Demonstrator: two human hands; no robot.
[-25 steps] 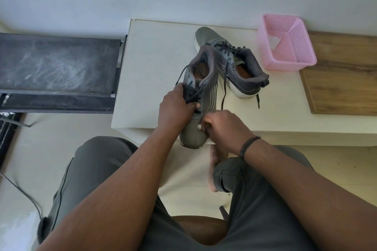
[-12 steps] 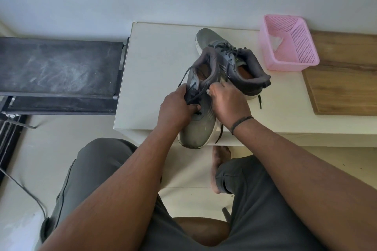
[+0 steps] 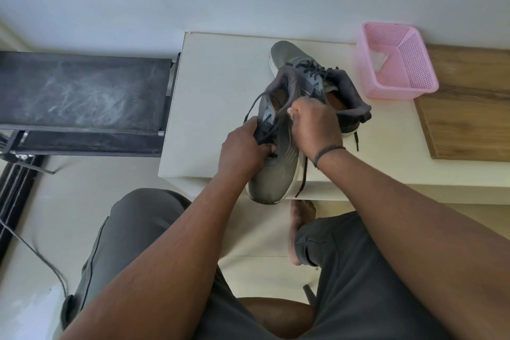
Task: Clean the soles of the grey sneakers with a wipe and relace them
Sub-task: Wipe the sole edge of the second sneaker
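The left hand (image 3: 244, 148) is curled round the lace-up front of a grey mesh sneaker with a white sole (image 3: 276, 171), thumb on top and fingers wrapped underneath, gripping the shoe together with a stretch of its black lace (image 3: 277, 123). This near sneaker is tilted, toe pointing toward the person and overhanging the front edge of the cream-white low table (image 3: 215, 85), heel raised and farther away. The right hand (image 3: 317, 125) sits on the other flank of the same shoe, its fingers bent tight at the collar; it seems to pinch the lace there, though the fingertips are hidden behind the knuckles and the exact hold cannot be made out. A loose lace end hangs down past the table edge just beside the right wrist, which wears a thin dark band. The second grey sneaker (image 3: 300, 63) rests on the tabletop directly behind, fully laced, its heel touching or nearly touching the right hand. To its right stands a pink perforated plastic basket (image 3: 414, 69), partly on a wooden board (image 3: 469, 107).
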